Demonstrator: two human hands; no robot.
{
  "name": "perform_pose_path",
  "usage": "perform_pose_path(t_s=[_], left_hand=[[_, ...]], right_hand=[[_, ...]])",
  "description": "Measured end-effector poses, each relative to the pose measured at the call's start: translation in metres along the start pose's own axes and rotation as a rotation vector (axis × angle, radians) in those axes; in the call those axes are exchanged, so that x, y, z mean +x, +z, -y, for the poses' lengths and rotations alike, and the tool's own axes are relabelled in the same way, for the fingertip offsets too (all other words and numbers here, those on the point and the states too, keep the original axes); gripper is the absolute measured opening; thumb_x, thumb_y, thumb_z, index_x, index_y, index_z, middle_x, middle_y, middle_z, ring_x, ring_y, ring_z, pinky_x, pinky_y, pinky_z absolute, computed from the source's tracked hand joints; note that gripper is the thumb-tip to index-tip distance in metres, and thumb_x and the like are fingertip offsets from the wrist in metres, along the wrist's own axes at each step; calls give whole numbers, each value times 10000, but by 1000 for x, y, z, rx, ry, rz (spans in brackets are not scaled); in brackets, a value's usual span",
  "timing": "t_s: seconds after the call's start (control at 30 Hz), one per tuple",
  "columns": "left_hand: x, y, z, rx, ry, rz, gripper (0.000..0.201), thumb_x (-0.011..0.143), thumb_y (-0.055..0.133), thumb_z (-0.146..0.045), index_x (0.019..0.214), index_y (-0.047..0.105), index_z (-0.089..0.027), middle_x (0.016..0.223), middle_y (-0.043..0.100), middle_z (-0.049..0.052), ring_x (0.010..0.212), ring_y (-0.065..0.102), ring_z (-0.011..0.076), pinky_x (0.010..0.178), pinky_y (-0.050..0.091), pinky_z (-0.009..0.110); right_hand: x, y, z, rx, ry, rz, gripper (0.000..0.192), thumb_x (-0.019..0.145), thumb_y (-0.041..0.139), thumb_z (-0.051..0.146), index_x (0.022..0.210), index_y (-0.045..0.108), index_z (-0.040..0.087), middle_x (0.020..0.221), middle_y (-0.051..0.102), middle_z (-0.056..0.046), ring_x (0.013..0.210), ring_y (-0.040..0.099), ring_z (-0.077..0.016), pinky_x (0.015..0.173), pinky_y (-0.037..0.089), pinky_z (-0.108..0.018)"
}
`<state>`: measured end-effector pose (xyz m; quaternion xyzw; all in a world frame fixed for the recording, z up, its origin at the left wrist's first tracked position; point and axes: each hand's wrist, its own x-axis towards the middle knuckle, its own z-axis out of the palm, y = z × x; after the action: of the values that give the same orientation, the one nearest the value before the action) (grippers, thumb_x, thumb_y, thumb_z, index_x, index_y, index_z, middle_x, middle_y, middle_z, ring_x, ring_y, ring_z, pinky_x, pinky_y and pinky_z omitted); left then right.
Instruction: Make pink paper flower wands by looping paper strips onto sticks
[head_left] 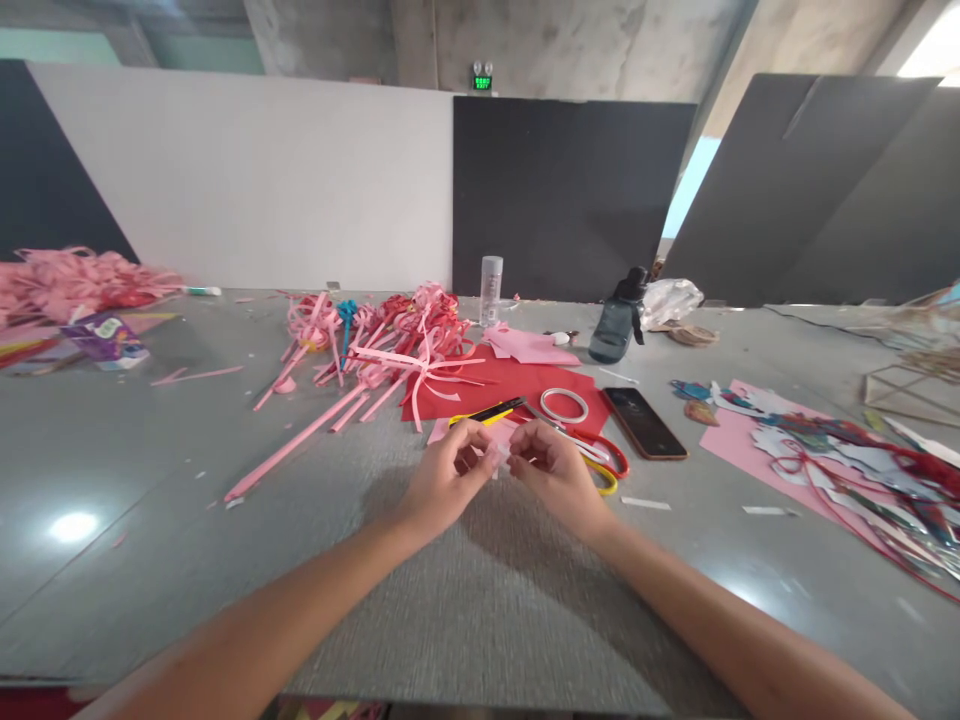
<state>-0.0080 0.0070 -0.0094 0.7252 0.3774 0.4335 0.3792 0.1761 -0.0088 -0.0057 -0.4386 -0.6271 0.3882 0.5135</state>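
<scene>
1. At the far left of the grey table (150,520) lies a heap of pink paper strips (75,280), with a small purple packet (109,340) just in front of it.
2. Further in, a pile of pink and red paper flowers (375,335) on long pink stems spreads towards the middle.
3. The left hand (446,480) pinches one end of a small pale pink paper piece (499,455), fingers closed narrowly on it.
4. The right hand (559,475) pinches the other end, its fingertips meeting the left's just above the table.
5. Just behind the hands lie a yellow-and-black utility knife (487,412), a red paper sheet (525,385) and a roll of tape (564,405).
6. Scissors with red and yellow handles (607,462) lie partly hidden behind the right hand.
7. A phone (645,423) lies to the right, with a dark water bottle (616,322) and a clear bottle (490,290) behind.
8. At the far right, coloured paper cut-outs (847,450) rest on a pink sheet (731,440).
</scene>
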Motion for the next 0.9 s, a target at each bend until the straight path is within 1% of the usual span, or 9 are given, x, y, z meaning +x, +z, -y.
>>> perform_pose_path(t_s=[0.1,0.23,0.27,0.33,0.43,0.53,0.63,0.77,0.9], left_hand=[[0,-4,-3,22,20,-42,243,1001,561,-429,973,623,-196,862,654,23,744,609,142,682,468,258],[1,-9,-2,15,-2,-118,241,962,609,-430,985,636,-192,845,638,25,760,608,151,641,467,244],[2,-10,-1,8,-19,-108,250,954,615,-434,997,645,-190,856,643,30,758,607,152,625,464,241],[2,-10,1,-14,-65,-47,279,947,606,-448,1011,672,-184,864,657,38,732,598,150,591,448,239],[2,-7,2,-78,-145,33,318,933,595,-467,990,695,-171,789,649,26,665,577,142,550,412,244],[2,-5,0,-136,-183,30,313,911,603,-464,944,689,-165,701,607,3,627,562,140,544,391,252],[2,-5,-1,-145,-174,31,298,894,624,-452,900,689,-162,677,590,-8,614,538,128,553,380,248],[3,-4,0,-136,-159,32,257,872,648,-410,849,680,-157,692,593,-9,619,528,116,565,373,241],[2,-3,3,-124,-133,21,243,887,651,-392,838,680,-156,677,582,-13,621,520,116,573,367,241]], right_hand=[[1,-1,0,-37,-11,-29,113,745,627,220,791,524,216,751,527,32,669,487,-132,605,408,-270],[1,-3,-2,-41,-8,-41,122,714,609,195,784,513,218,733,505,43,645,464,-126,595,390,-267],[1,-3,-2,-37,-8,-39,121,713,607,198,791,516,217,738,510,42,646,475,-127,597,395,-269],[1,-4,-1,-39,-16,-35,112,723,603,205,803,526,214,745,523,39,649,497,-130,599,405,-273],[0,-3,1,-73,-27,-28,89,740,601,202,809,544,207,736,540,33,652,519,-135,603,417,-277],[-2,-3,1,-107,-30,-12,69,746,600,194,807,569,203,730,571,24,651,539,-141,613,436,-285],[-3,-3,-2,-142,-73,13,45,769,587,187,810,601,199,750,619,6,679,578,-150,654,474,-299],[-4,-3,-8,-180,-132,36,102,789,573,144,844,643,193,779,671,-4,699,622,-152,683,500,-302],[-3,-4,-10,-251,-202,38,170,810,578,82,881,683,196,824,710,-16,724,649,-155,706,512,-303]])
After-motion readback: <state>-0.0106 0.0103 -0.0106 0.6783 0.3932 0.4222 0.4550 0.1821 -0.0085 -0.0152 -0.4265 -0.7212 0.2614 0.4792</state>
